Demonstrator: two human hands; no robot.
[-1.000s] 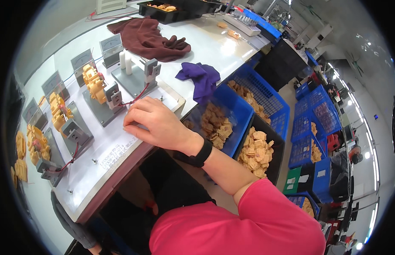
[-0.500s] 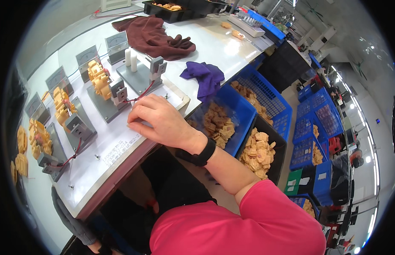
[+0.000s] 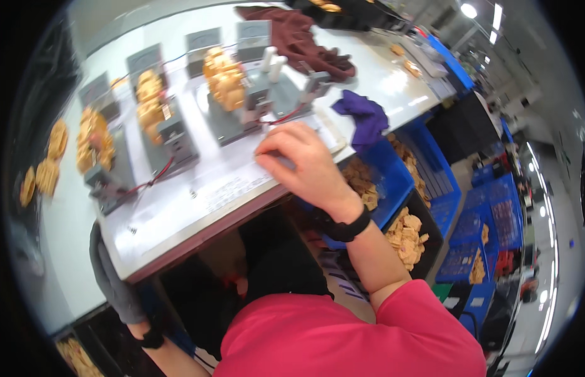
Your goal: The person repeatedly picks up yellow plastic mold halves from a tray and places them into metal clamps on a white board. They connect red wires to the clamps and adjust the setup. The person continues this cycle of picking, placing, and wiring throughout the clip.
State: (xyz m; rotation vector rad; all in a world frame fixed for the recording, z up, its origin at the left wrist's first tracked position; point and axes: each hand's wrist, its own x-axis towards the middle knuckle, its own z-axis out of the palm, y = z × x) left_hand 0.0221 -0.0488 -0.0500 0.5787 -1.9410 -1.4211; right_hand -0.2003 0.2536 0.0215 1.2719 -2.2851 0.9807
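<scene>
The nearest yellow part [image 3: 226, 81] lies lengthwise away, ahead-left of my right fingers [image 3: 277, 142], loosely parted, nothing visible held; my left fingers' [image 3: 104, 254] grip is unclear.

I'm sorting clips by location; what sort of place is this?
Probably a factory workshop: a row of identical grey fixtures on a bench, and crates of yellowish parts.

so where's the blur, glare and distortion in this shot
Head view: the yellow parts on the fixtures look smeared; head view: white glare washes out a patch of the tabletop near the purple cloth, and the round lamp at upper right is blown out; head view: fisheye bends straight edges, with black corners.
</scene>
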